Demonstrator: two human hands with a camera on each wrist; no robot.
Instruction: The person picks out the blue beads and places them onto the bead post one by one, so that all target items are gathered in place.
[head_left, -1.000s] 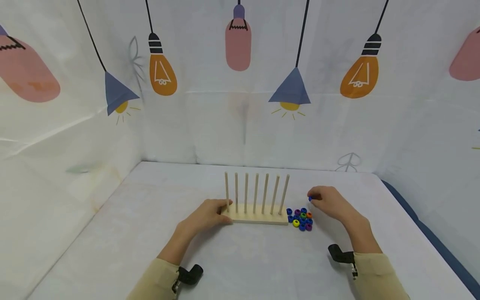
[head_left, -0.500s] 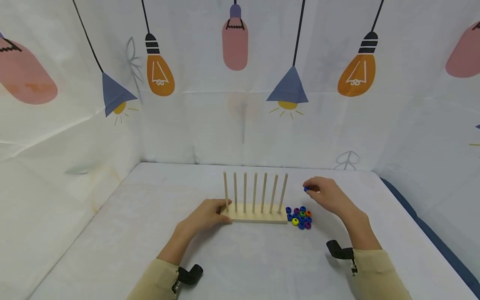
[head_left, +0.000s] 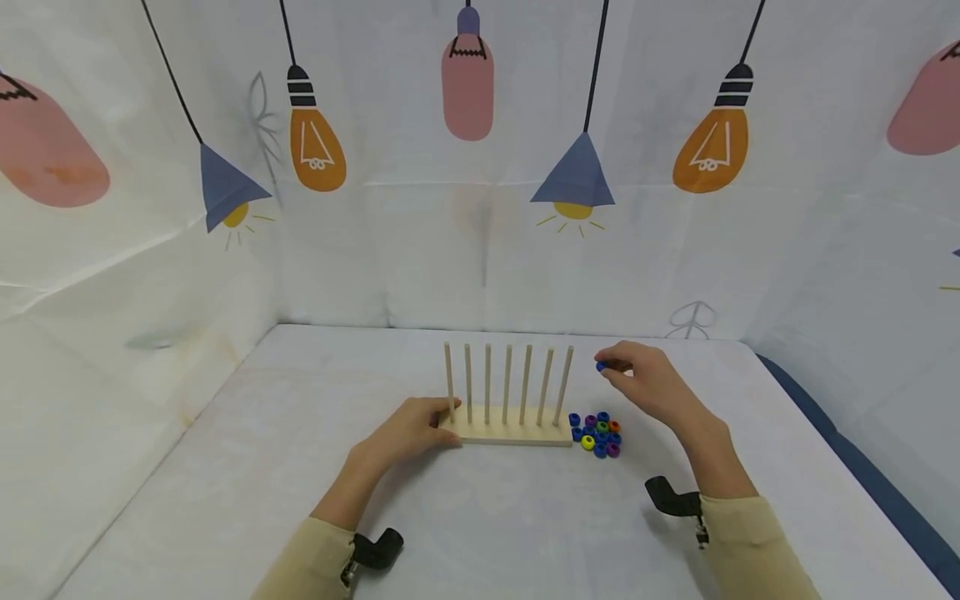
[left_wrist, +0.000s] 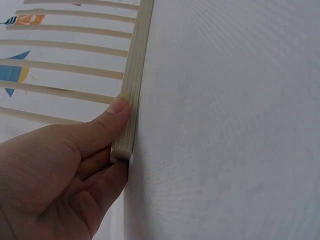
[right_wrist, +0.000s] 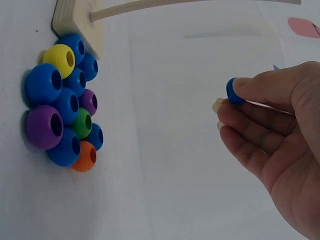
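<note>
A pale wooden peg rack [head_left: 510,432] with a row of several upright, bare pegs stands on the white table. My left hand [head_left: 414,427] grips its left end, thumb on the front edge of the base and fingers behind, as the left wrist view shows. Between thumb and fingertips, my right hand [head_left: 647,382] pinches a blue bead [right_wrist: 234,92], raised above the table to the right of the rightmost peg. Below it, a cluster of loose beads [head_left: 600,437] lies right at the rack's right end: mostly blue, with purple, green, orange and a yellow bead [right_wrist: 60,61].
The white table [head_left: 480,525] reaches back to a white sheet [head_left: 420,258] printed with hanging lamps, which also runs along both sides. A dark blue edge [head_left: 847,450] shows beyond the table's right side. Each sleeve cuff carries a small black camera.
My right hand has risen and moved left with the blue bead, from beside the cluster to near the rightmost peg's top. The left hand stays on the rack; the head view shifts slightly.
</note>
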